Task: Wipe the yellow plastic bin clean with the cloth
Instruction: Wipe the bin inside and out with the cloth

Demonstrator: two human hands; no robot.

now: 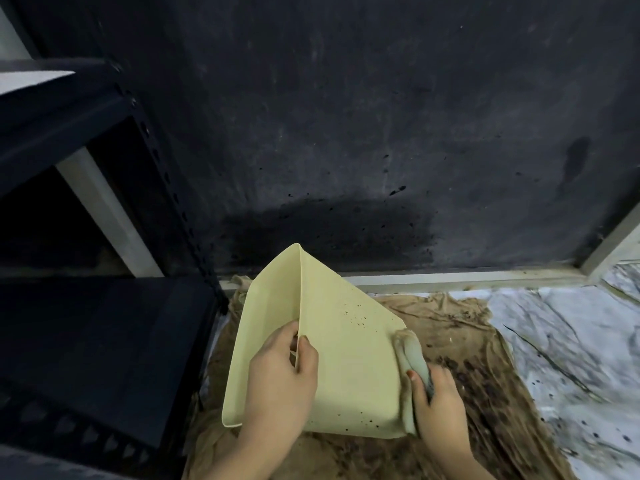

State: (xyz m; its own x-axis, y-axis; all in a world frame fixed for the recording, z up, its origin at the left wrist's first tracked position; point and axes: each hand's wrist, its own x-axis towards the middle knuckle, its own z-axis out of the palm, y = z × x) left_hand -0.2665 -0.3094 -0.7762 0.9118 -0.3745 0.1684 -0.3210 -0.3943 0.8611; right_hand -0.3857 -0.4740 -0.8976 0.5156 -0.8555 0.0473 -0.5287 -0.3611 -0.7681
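Dark, scuffed wall (381,116) fills the back, spattered with black specks low down. Black metal shelving (114,209) on the left. Floor covered by stained brown cloth (467,341) over crumpled white sheeting (571,323). Dim light.

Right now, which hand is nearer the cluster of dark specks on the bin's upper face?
Left. The left hand grips the yellow bin's ridge edge beside the specks; the right hand, holding the cloth, sits lower right.

A stained brown cloth (450,341) lies spread on the floor, over crumpled white sheeting (571,341); the yellow bin (346,358) rests tilted on it.
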